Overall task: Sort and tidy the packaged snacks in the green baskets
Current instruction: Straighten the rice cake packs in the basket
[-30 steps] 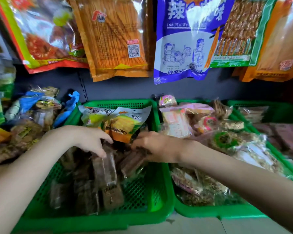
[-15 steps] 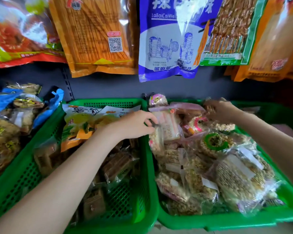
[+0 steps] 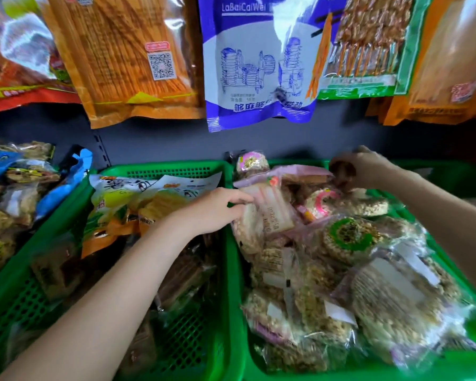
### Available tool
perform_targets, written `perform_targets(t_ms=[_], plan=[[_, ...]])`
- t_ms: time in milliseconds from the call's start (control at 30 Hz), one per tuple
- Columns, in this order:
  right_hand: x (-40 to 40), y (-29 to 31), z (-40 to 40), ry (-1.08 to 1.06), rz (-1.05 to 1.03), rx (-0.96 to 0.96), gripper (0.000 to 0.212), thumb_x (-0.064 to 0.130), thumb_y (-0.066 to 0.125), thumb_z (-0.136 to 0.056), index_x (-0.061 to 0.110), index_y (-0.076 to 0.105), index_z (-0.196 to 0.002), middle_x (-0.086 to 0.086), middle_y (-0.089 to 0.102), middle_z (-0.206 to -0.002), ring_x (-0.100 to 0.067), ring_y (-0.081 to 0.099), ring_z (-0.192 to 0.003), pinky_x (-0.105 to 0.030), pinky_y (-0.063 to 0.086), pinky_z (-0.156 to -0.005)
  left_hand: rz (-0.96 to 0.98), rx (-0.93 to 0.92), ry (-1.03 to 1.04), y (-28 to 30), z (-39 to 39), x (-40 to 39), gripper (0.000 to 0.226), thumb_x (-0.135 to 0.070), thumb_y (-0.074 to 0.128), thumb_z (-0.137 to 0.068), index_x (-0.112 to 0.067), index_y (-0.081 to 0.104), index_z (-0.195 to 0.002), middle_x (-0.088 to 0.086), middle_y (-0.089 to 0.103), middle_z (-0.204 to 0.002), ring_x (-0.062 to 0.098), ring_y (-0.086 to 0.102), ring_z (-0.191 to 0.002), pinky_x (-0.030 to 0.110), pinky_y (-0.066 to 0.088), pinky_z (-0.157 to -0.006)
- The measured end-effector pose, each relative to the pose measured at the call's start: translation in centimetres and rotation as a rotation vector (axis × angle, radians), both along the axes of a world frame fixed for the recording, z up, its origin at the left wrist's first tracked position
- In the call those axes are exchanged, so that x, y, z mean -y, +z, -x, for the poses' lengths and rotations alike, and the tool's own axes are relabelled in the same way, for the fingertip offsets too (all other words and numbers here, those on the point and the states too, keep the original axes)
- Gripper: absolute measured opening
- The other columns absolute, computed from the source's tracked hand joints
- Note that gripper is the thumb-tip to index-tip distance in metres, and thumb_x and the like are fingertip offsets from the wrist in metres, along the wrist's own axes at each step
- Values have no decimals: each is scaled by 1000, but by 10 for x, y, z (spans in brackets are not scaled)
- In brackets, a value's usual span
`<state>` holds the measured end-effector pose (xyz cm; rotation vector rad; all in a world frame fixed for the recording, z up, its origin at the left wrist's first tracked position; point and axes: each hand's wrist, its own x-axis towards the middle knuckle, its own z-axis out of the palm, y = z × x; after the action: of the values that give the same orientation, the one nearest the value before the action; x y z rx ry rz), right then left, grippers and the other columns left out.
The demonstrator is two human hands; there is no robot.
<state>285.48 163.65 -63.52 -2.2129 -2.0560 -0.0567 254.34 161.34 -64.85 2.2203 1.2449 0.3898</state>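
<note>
Reaching hands: left hand (image 3: 215, 213) pinches a clear packet of pale rice bars (image 3: 261, 213); right hand (image 3: 366, 167) curls round a dark round snack (image 3: 341, 170) at 1 o'clock.
Baskets: two green plastic mesh baskets (image 3: 228, 270) side by side, snack packets heaped inside.
Wall: dark grey back panel (image 3: 160, 138); orange (image 3: 127, 59) and blue-white (image 3: 259, 64) snack bags hang at 12 o'clock.

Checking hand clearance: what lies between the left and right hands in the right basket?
Head view: between the left hand and right hand lie a pink-wrapped packet and a pink-ringed round cake.
</note>
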Motion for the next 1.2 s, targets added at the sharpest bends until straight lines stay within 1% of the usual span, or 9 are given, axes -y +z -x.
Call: perform_targets(t_ms=[233, 333, 400, 500, 633, 800, 1000, 1100, 1200], plan=[[99, 60, 52, 308, -314, -445, 66, 23, 83, -65, 32, 53, -123, 8, 51, -110, -18, 51, -108, -26, 42, -94, -81, 75, -5, 10, -2, 13, 39, -20, 62, -86, -30, 55, -122, -2, 54, -131, 18, 53, -118, 29, 42, -93], [130, 59, 105, 594, -140, -680, 62, 28, 80, -66, 25, 52, -122, 13, 55, -125, -6, 54, -114, -27, 47, -95, 368, 597, -2, 42, 18, 31, 56, -29, 74, -76, -34, 50, -126, -3, 59, -125, 16, 58, -114, 33, 47, -93], [133, 47, 142, 694, -87, -680, 66, 24, 80, -68, 18, 49, -126, 11, 52, -130, 0, 50, -118, -16, 40, -99, 597, 689, -82, 60, 40, 42, 56, -23, 74, -75, -39, 51, -124, -1, 64, -117, 17, 63, -106, 34, 54, -82], [121, 24, 189, 670, 16, -770, 80, 12, 82, -67, 30, 37, -131, 19, 49, -123, 11, 50, -106, -11, 41, -91, 518, 392, -58, 68, 76, 53, 44, -16, 70, -78, -35, 55, -114, -8, 65, -109, 3, 66, -92, 18, 55, -68], [109, -1, 235, 503, 116, -728, 94, 9, 80, -70, 38, 25, -140, -2, 50, -120, -9, 51, -90, -27, 47, -88, 462, 36, 180, 62, 134, 48, 37, -9, 70, -80, -19, 52, -111, -4, 60, -90, 3, 61, -67, 15, 51, -52], [106, -1, 248, 562, 139, -474, 53, 8, 73, -76, 19, 54, -124, -3, 61, -101, -17, 60, -88, -29, 49, -86, 567, -482, 93, 33, 167, 53, 16, -11, 68, -83, -14, 55, -93, 2, 61, -72, 1, 60, -55, 15, 49, -55], [109, 20, 216, 605, -38, -355, 27, 10, 65, -83, 15, 65, -109, 9, 63, -101, -12, 61, -91, -27, 48, -87, 22, -208, 154, 48, 143, 38, 7, -23, 63, -87, -29, 60, -90, -8, 62, -95, 6, 59, -86, 28, 47, -88], [107, 37, 181, 505, -40, -218, 25, 11, 63, -84, 17, 65, -108, 23, 53, -93, 1, 50, -79, -5, 39, -73, -34, -77, 94, 52, 107, 41, 10, -22, 58, -90, -24, 62, -99, -8, 61, -98, 10, 60, -95, 29, 47, -89], [99, 41, 138, 355, -6, -181, 23, 12, 66, -82, 15, 67, -105, 11, 63, -89, -6, 55, -77, -19, 41, -75, 2, -103, -26, 48, 76, 43, 27, -26, 57, -91, -26, 56, -118, -4, 59, -120, 12, 57, -109, 29, 44, -95]])
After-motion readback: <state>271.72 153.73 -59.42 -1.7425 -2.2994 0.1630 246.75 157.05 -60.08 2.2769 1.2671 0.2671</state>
